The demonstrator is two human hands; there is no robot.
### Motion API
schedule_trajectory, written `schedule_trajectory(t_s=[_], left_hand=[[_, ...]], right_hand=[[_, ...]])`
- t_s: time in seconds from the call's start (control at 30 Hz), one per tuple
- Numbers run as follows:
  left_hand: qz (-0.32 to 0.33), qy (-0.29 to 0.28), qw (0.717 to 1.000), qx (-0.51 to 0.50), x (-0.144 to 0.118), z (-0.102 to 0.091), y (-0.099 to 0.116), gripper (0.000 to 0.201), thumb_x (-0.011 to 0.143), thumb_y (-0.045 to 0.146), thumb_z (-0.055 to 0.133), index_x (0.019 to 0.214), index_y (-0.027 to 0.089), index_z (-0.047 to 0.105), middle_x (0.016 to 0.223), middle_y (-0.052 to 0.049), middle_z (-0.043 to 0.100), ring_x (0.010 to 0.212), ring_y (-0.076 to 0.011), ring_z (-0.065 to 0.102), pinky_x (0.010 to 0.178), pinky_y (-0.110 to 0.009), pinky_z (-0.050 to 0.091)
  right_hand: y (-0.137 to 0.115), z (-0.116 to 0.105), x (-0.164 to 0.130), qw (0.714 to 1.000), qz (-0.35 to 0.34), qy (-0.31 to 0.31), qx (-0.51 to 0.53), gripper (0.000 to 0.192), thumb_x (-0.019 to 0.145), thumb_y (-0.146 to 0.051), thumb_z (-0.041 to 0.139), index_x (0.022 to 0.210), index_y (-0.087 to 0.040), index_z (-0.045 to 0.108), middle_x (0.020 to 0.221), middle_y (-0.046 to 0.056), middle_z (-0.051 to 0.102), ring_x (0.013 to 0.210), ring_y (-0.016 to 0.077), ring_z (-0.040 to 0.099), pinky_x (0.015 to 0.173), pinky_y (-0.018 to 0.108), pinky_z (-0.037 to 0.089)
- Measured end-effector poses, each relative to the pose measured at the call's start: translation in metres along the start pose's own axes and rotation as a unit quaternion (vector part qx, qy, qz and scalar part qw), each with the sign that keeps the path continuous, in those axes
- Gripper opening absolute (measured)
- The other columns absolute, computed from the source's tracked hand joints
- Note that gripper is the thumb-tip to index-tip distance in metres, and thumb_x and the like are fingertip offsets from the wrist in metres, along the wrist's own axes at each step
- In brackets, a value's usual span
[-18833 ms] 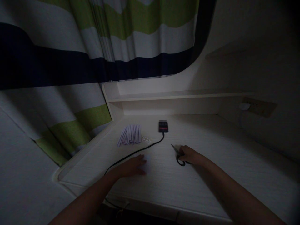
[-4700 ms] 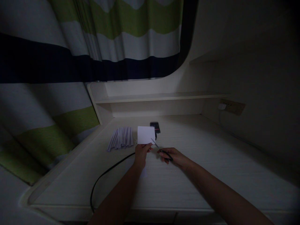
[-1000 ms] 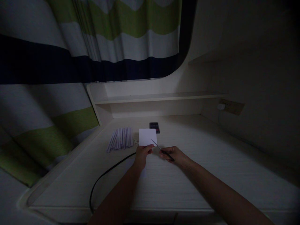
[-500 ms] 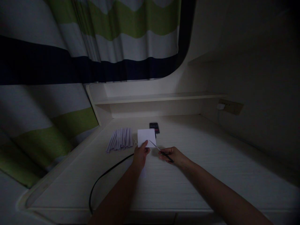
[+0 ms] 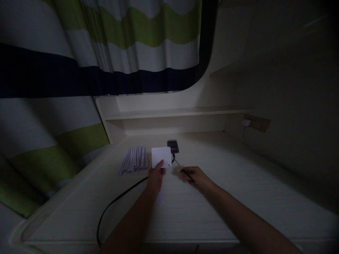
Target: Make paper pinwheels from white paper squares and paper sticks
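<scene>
Since half a second ago, the white paper card (image 5: pixel 161 157) has slid a little leftward and the scissors (image 5: pixel 182 168) have drawn off its right edge, so a narrow gap now shows between blade tip and card. Left hand (image 5: pixel 155 177) grips the card by its lower edge, thumb over the front, holding it upright above the surface (image 5: pixel 238 197). Right hand (image 5: pixel 197 177) is closed around the dark handles of the scissors, with the thin blades pointing up and left toward the card's lower right corner; in this dim light I cannot tell whether the blades are parted.

Both hands work over the middle of the surface, somewhat toward its back edge. Just left of the card, a bundle of pale paper strips (image 5: pixel 133 159) lies fanned out near the back left corner, apart from the left hand. Behind the card, a phone (image 5: pixel 172 146) lies flat, partly hidden by the card's top right corner. A black cable (image 5: pixel 116 201) runs from the phone's side, passes under the left wrist and curves down to the front left edge, where it drops over. A faint pale sheet (image 5: pixel 159 197) lies on the surface under the left forearm.

To the right of the right hand, the surface runs bare to the right wall, where a wall socket (image 5: pixel 256 123) with a white plug sits. A low shelf (image 5: pixel 174 113) spans the back, and a striped curtain (image 5: pixel 106 53) hangs over the left side.
</scene>
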State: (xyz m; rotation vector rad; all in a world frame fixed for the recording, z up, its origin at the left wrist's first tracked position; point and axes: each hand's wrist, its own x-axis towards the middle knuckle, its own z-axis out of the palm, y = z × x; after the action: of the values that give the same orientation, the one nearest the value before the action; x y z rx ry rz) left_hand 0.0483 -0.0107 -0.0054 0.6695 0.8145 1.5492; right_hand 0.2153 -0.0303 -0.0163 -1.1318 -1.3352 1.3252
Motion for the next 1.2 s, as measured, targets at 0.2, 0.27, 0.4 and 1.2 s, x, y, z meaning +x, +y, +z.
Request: schedule_trajectory(t_s=[0.2,0.27,0.4,1.2], left_hand=[[-0.056,-0.121,0.977,0.165,-0.006,-0.001,-0.008,0.025,0.052,0.03,0.07,0.064,0.011,0.062,0.056,-0.002,0.057,0.044,-0.0064,0.043,0.043,-0.02,0.031],[-0.063,-0.152,0.962,0.218,-0.007,-0.001,-0.01,0.025,0.052,0.03,0.07,0.066,0.01,0.063,0.056,-0.003,0.058,0.043,-0.0075,0.044,0.043,-0.021,0.032],[-0.05,-0.194,0.942,0.27,-0.009,-0.001,-0.01,0.025,0.054,0.03,0.068,0.07,0.012,0.064,0.059,-0.004,0.059,0.044,-0.0083,0.045,0.043,-0.021,0.031],[0.009,-0.121,0.977,0.177,-0.007,0.003,-0.007,0.036,0.059,0.043,0.063,0.079,0.013,0.062,0.071,-0.004,0.063,0.061,-0.0138,0.054,0.053,-0.023,0.038]], right_hand=[[-0.015,-0.011,0.0,0.991,-0.075,0.101,0.051,0.035,0.063,-0.045,0.059,0.079,-0.013,0.056,0.056,0.0,0.052,0.045,0.0091,0.045,0.045,0.022,0.033],[-0.019,-0.012,-0.002,0.986,-0.098,0.121,0.064,0.036,0.065,-0.046,0.058,0.082,-0.014,0.055,0.064,0.001,0.054,0.055,0.0112,0.049,0.051,0.023,0.036],[-0.02,-0.012,-0.003,0.985,-0.099,0.113,0.086,0.039,0.057,-0.037,0.068,0.086,-0.015,0.055,0.071,0.002,0.056,0.062,0.013,0.051,0.055,0.023,0.036],[-0.01,-0.019,0.004,0.978,-0.068,0.139,0.143,0.042,0.042,-0.019,0.075,0.08,-0.017,0.057,0.064,-0.003,0.057,0.055,0.0095,0.05,0.054,0.023,0.036]])
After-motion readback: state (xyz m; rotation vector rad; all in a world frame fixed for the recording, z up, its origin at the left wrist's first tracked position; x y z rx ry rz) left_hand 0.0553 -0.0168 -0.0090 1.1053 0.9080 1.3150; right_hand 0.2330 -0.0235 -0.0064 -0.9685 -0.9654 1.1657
